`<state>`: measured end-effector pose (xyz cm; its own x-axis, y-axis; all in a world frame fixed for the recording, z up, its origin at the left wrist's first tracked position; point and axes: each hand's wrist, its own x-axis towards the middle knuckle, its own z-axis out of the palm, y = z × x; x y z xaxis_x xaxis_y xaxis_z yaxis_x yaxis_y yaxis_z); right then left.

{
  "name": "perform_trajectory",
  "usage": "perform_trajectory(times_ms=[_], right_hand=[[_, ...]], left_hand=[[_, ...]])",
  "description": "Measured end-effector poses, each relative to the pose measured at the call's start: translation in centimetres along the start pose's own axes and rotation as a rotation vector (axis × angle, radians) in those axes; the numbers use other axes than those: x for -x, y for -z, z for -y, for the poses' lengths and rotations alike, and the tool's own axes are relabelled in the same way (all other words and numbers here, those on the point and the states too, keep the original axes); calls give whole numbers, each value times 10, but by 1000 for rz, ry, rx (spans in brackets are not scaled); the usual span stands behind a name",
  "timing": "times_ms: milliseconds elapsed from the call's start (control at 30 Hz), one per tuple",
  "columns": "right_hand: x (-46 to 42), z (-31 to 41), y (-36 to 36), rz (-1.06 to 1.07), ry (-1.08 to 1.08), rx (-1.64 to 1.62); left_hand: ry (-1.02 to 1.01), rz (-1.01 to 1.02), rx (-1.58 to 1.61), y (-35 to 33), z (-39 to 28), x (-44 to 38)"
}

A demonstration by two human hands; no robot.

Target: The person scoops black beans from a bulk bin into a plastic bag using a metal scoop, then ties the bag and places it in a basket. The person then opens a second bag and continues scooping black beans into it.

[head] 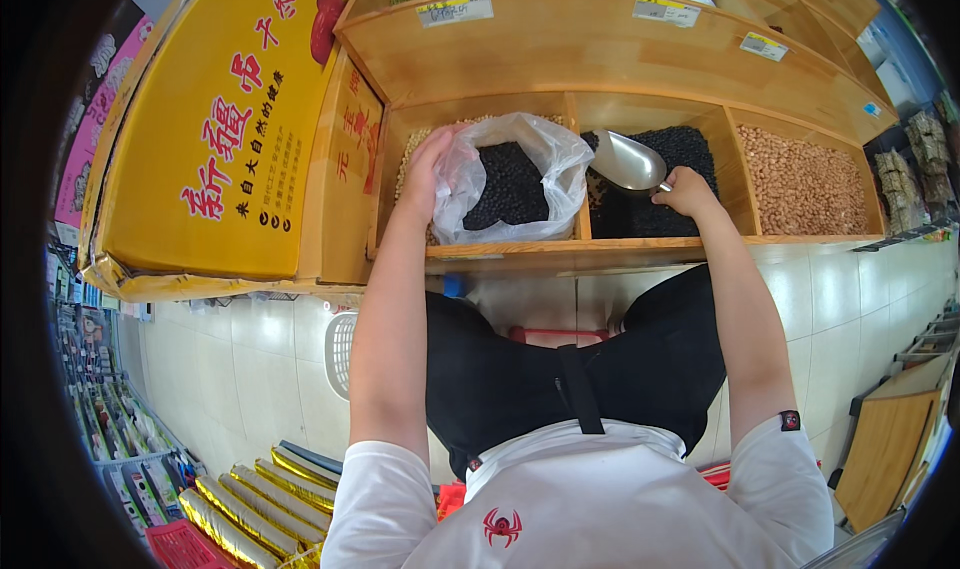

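Observation:
A clear plastic bag (566,160) with black beans (504,186) in it stands with its mouth up in the left compartment, over pale beans. My left hand (429,167) grips the bag's left rim. In the middle compartment, which holds black beans (679,145), my right hand (686,191) is closed on the short handle of a metal scoop (634,162). The scoop tilts towards the bag, its tip near the bag's right edge, with some black beans at the tip. The fingers of my left hand are partly hidden by the plastic.
Wooden dividers (742,171) part the bin; the right compartment holds pinkish-brown peanuts (806,182). A wooden front edge (652,246) runs before me. A yellow cardboard box (172,133) stands at left. Higher wooden bins, with price tags, rise behind. A white basket (341,355) is low at left.

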<state>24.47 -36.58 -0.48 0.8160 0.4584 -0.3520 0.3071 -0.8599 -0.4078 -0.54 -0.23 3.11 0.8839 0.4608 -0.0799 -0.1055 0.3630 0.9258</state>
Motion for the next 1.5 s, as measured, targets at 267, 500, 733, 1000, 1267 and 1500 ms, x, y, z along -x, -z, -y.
perform_trajectory(times_ms=[267,500,733,1000,1267,1500], right_hand=[[3,1,6,-97,-18,-1],[2,-3,6,-139,27,-91],[17,-6,23,-291,207,-260],[104,89,104,-375,410,-156],[164,171,118,-445,467,480],[166,174,116,-449,462,533]], left_hand=[[-8,-49,4,-2,2,0],[2,-19,-46,8,5,-3],[-18,-4,7,7,7,-4],[2,17,32,7,3,-2],[-7,-81,223,11,2,-6],[7,-41,306,14,0,-3]])
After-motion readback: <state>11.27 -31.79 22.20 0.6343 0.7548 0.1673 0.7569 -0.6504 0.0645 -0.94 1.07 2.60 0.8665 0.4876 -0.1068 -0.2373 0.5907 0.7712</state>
